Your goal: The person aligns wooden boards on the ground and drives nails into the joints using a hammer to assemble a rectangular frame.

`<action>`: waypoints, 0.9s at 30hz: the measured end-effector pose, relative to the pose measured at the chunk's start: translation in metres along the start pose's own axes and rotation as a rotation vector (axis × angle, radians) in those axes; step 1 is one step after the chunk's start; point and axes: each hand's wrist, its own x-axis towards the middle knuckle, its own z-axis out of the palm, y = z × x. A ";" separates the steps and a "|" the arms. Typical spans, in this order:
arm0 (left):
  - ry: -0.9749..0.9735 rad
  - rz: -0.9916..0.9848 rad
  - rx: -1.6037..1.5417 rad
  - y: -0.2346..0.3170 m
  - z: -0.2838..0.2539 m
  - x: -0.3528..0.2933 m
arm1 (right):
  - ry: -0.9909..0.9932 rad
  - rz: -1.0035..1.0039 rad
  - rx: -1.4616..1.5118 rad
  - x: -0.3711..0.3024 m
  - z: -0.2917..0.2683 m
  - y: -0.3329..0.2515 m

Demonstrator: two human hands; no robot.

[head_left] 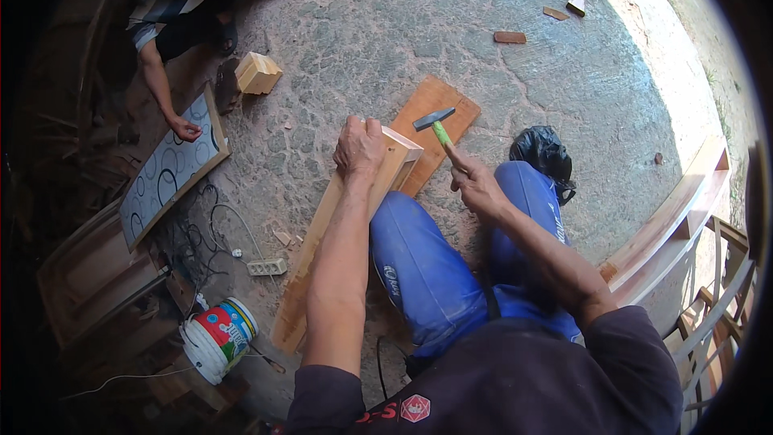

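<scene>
Head view: what have I got?

Left hand point(359, 147), fingers curled, clasps the wooden frame point(390, 165) beside the left knee point(401, 213); right hand point(477, 187) wraps the hammer point(436, 119). Hammering, I'd judge: brace, then strike.

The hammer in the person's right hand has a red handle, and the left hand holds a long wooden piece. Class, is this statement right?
Not quite: the head view shows that the handle is green near the top, not red. The hammer is in the right hand, and the left hand holds a long wooden piece.
</scene>
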 end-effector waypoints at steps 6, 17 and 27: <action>-0.008 -0.006 0.017 -0.006 0.000 0.000 | -0.136 -0.266 -0.203 0.068 0.019 -0.008; -0.017 0.024 -0.005 0.000 0.001 0.003 | -0.304 -0.525 -0.448 0.123 -0.004 0.008; 0.016 0.016 -0.090 -0.012 0.004 0.007 | -0.085 -0.002 -0.227 0.061 0.039 -0.070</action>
